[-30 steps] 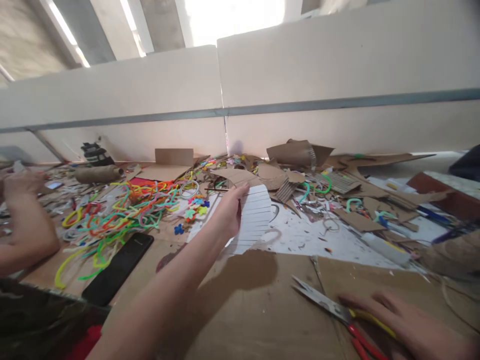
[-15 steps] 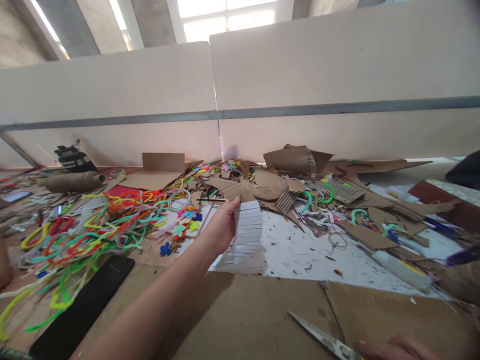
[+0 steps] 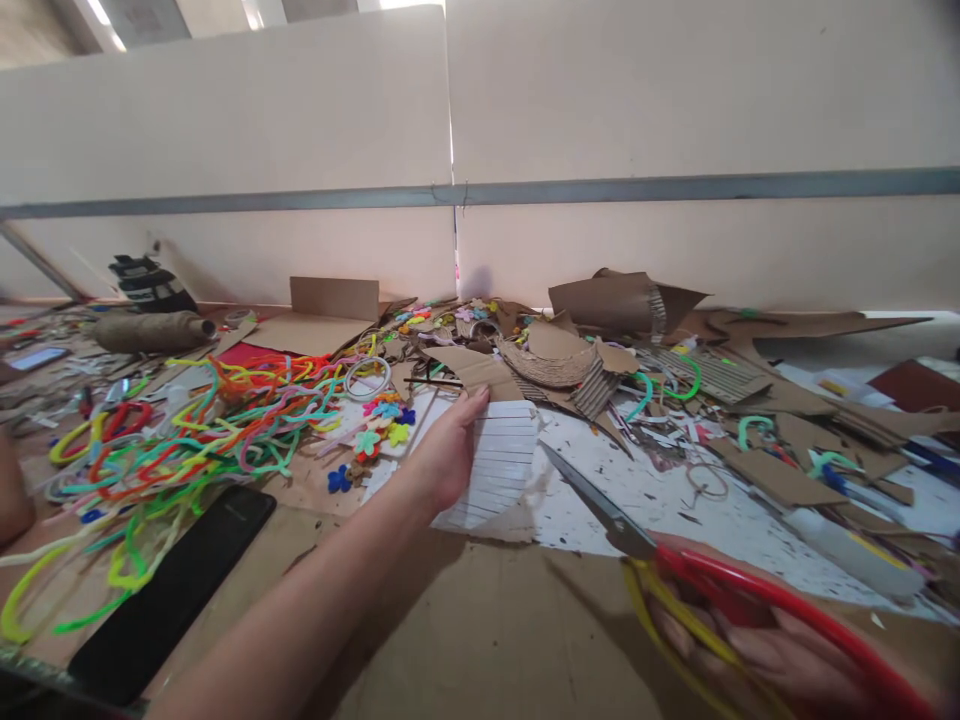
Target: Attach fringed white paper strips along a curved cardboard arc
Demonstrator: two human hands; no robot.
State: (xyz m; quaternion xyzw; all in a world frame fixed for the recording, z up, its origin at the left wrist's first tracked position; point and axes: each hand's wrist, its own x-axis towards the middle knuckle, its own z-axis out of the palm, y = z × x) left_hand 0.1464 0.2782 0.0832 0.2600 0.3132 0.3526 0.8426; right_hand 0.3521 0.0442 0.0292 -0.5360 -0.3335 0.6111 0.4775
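I have the lined white paper [image 3: 504, 462] near the middle of my view, its strokes running roughly crosswise. The left hand [image 3: 452, 455], at the paper's nine o'clock, is clamped on its left edge, thumb uppermost. At four o'clock I see the scissors [image 3: 604, 503], with the right hand [image 3: 750, 645] closed around their red and yellow handles. The blades point toward ten o'clock and their tip sits just beside the paper's right edge; whether it touches, I can't tell.

Farther out, a speckled white sheet [image 3: 675, 515] spreads toward three o'clock, with a bottle [image 3: 859, 558] beyond it. A brown cardboard sheet [image 3: 465, 620] lies at six o'clock. Toward eight o'clock I have a black phone [image 3: 176, 595]; at nine, felt flowers [image 3: 382, 428], then a tangle of bright pipe cleaners [image 3: 247, 420]. A roll of twine [image 3: 154, 331] is at ten. Cardboard scraps [image 3: 551, 360] heap up around one o'clock, in front of the pale wall [image 3: 637, 110].
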